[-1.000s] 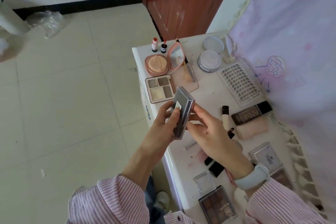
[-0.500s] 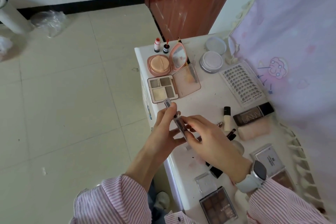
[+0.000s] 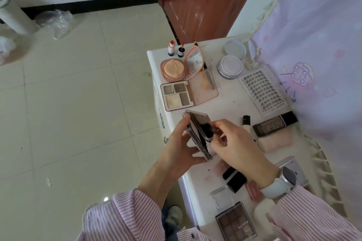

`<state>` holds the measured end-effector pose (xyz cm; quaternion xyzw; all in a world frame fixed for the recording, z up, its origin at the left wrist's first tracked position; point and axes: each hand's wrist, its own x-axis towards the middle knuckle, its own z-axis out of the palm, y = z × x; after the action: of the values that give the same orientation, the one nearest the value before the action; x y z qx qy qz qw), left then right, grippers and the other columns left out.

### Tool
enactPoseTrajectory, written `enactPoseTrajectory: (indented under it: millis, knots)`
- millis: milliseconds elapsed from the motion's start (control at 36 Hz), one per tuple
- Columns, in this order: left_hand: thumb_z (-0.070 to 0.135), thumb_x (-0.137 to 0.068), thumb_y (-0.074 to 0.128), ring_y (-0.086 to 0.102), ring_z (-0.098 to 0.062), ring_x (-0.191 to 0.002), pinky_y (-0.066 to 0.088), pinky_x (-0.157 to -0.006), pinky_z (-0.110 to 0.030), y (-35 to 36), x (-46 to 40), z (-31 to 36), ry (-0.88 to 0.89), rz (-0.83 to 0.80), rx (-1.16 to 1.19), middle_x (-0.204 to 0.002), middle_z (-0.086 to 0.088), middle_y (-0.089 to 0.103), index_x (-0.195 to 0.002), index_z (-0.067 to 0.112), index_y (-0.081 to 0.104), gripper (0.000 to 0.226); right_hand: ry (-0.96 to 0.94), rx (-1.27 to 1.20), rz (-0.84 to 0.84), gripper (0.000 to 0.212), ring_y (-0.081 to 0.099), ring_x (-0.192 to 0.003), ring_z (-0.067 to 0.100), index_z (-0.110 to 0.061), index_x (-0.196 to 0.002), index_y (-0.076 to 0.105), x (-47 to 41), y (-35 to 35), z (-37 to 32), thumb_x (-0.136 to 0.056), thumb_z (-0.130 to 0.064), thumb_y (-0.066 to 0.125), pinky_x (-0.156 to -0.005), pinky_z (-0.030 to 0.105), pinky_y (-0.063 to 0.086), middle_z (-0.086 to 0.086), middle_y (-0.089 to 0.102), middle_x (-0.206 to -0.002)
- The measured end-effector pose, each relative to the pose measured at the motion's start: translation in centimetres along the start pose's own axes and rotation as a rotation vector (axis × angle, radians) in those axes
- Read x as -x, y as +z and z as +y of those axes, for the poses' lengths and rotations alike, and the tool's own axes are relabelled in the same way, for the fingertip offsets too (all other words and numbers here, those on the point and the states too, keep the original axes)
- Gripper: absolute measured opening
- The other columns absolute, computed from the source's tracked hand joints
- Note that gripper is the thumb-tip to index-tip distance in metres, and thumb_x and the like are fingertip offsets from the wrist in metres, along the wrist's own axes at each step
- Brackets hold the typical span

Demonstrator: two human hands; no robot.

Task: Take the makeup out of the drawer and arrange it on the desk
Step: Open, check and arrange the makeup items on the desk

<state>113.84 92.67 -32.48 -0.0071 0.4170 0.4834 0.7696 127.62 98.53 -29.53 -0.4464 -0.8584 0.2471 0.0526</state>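
Observation:
A grey hinged makeup compact (image 3: 199,131) is held partly open just above the near-left part of the white desk (image 3: 233,103). My left hand (image 3: 181,147) grips its base from the left, fingers curled round the edge. My right hand (image 3: 235,146) pinches the mirrored lid from the right and holds it lifted. On the desk lie a pink cushion compact with a mirror (image 3: 174,69), an open four-pan palette (image 3: 177,96), a brown eyeshadow palette (image 3: 236,223) and a dark foundation tube (image 3: 274,124). No drawer shows.
A lash tray (image 3: 263,91), two round jars (image 3: 230,66), two small bottles (image 3: 176,50), black lipstick cases (image 3: 234,179), a clear case (image 3: 222,196) and a pink puff (image 3: 274,143) crowd the desk. A pink curtain (image 3: 313,45) hangs right; a brown door (image 3: 201,0) stands behind.
The compact was closed and held edge-on between both hands; now its lid is lifted open by my right hand. Both hands have dropped slightly toward the desk.

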Motion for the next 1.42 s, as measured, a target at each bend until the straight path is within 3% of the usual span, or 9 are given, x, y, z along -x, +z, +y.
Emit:
enactPoseTrajectory:
  millis: [111, 333, 417, 528, 611, 778, 1056, 1250, 1417]
  knots:
    - [0.054, -0.087, 0.044, 0.062, -0.032, -0.082, 0.053, -0.073, -0.051, -0.6, 0.0, 0.2, -0.057, -0.014, 0.037, -0.097, -0.012, 0.058, -0.119, 0.012, 0.059, 0.055, 0.064, 0.073, 0.043, 0.016, 0.04, -0.053, 0.004, -0.004, -0.093, 0.063, 0.1, 0.1, 0.0, -0.078, -0.006, 0.064, -0.051, 0.002, 0.021, -0.005, 0.057, -0.069]
    - [0.038, -0.092, 0.052, 0.063, -0.016, -0.094, 0.053, -0.083, -0.031, -1.1, -0.5, -1.0, 0.349, 0.35, -0.382, -0.112, 0.0, 0.062, -0.128, 0.021, 0.05, 0.04, 0.127, -0.02, 0.075, 0.021, 0.056, -0.066, 0.014, -0.001, -0.103, 0.064, -0.4, 0.9, 0.5, -0.085, -0.011, 0.058, -0.063, 0.019, 0.042, 0.008, 0.067, -0.082]
    - [0.026, -0.093, 0.053, 0.058, -0.011, -0.079, 0.052, -0.073, -0.023, -1.3, -0.8, -1.2, 0.461, 0.401, -0.481, -0.095, 0.0, 0.06, -0.12, 0.023, 0.057, 0.028, 0.12, -0.029, 0.081, 0.019, 0.056, -0.065, 0.015, -0.002, -0.101, 0.065, -0.5, 1.0, 0.5, -0.086, -0.011, 0.057, -0.062, 0.018, 0.041, 0.007, 0.067, -0.082]
    - [0.012, -0.095, 0.046, 0.046, -0.019, -0.066, 0.043, -0.065, -0.034, -2.2, -1.4, -1.5, 0.525, 0.484, -0.552, -0.07, -0.013, 0.05, -0.077, 0.012, 0.06, 0.022, 0.142, -0.066, 0.089, 0.018, 0.058, -0.068, 0.013, -0.004, -0.1, 0.065, -0.8, 1.2, 0.7, -0.087, -0.013, 0.056, -0.063, 0.015, 0.044, 0.003, 0.066, -0.084]
    - [0.013, -0.096, 0.046, 0.047, -0.007, -0.058, 0.04, -0.057, -0.021, -3.1, -1.8, -1.7, 0.53, 0.543, -0.581, -0.065, -0.004, 0.055, -0.088, 0.02, 0.066, 0.022, 0.206, -0.126, 0.09, 0.022, 0.054, -0.069, 0.01, -0.006, -0.106, 0.064, -1.0, 1.2, 0.9, -0.089, -0.015, 0.055, -0.057, 0.005, 0.039, -0.002, 0.062, -0.084]
    - [0.02, -0.095, 0.05, 0.057, -0.01, -0.075, 0.047, -0.064, -0.014, -4.4, -2.3, -1.7, 0.485, 0.641, -0.62, -0.085, 0.003, 0.062, -0.124, 0.02, 0.058, 0.03, 0.296, -0.239, 0.064, 0.024, 0.055, -0.071, 0.006, -0.006, -0.109, 0.063, -1.1, 1.7, 1.6, -0.092, -0.016, 0.051, -0.06, 0.008, 0.039, 0.0, 0.064, -0.088]
    - [0.023, -0.091, 0.057, 0.055, -0.006, -0.073, 0.039, -0.059, -0.014, -4.4, -2.9, -1.7, 0.453, 0.715, -0.608, -0.093, 0.002, 0.06, -0.124, 0.015, 0.053, 0.034, 0.343, -0.324, 0.071, 0.023, 0.049, -0.056, -0.001, -0.001, -0.106, 0.063, -1.8, 2.2, 2.8, -0.094, -0.012, 0.047, -0.057, 0.006, 0.039, -0.012, 0.05, -0.066]
    - [0.022, -0.092, 0.054, 0.055, -0.012, -0.091, 0.041, -0.071, -0.018, -4.1, -2.7, -1.7, 0.524, 0.735, -0.659, -0.114, -0.004, 0.055, -0.124, 0.015, 0.05, 0.033, 0.359, -0.41, 0.114, 0.019, 0.059, -0.086, 0.002, -0.016, -0.106, 0.063, -0.9, 1.3, 3.3, -0.094, -0.022, 0.049, -0.072, 0.005, 0.042, -0.01, 0.063, -0.09]
    - [0.013, -0.091, 0.052, 0.047, -0.01, -0.105, 0.042, -0.087, -0.028, -2.7, -2.4, -0.7, 0.704, 0.769, -0.844, -0.119, 0.005, 0.043, -0.123, 0.016, 0.051, 0.032, 0.332, -0.054, 0.375, 0.021, 0.055, -0.09, 0.019, -0.003, -0.107, 0.063, -3.3, -1.3, 6.9, -0.089, -0.009, 0.053, -0.08, 0.017, 0.036, 0.012, 0.065, -0.104]
